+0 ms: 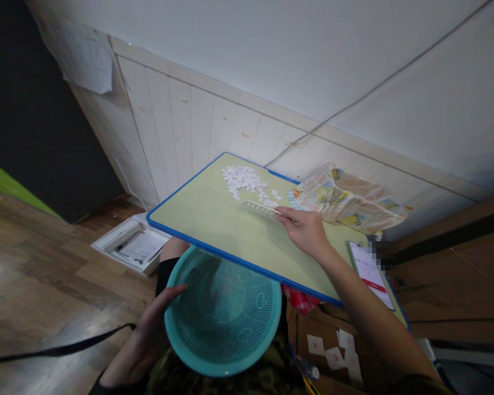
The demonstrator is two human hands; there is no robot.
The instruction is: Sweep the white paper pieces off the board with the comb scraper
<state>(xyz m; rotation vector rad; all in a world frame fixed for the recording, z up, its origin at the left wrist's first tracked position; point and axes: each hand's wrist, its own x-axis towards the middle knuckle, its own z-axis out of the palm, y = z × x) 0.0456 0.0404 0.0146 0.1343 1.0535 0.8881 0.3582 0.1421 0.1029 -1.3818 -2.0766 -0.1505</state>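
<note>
My left hand (162,307) grips the left rim of a turquoise plastic strainer basket (225,370), its thumb over the edge. The basket rests on my lap below the front edge of the table, and no contents show in it. Above the table, my right hand (302,227) pinches one end of a flat, pale strip (257,207) with a row of lighter patches; its exact kind is unclear. Just beyond the strip lies a heap of small white pieces (243,180) on the yellow-green table (197,211), with several strays nearer the strip.
A patterned cloth (346,200) lies at the table's back right, a phone (368,269) on its right side. On the floor at left stands an open white box (138,247). White cards (335,357) lie below right on cardboard. A panelled wall (214,118) stands behind.
</note>
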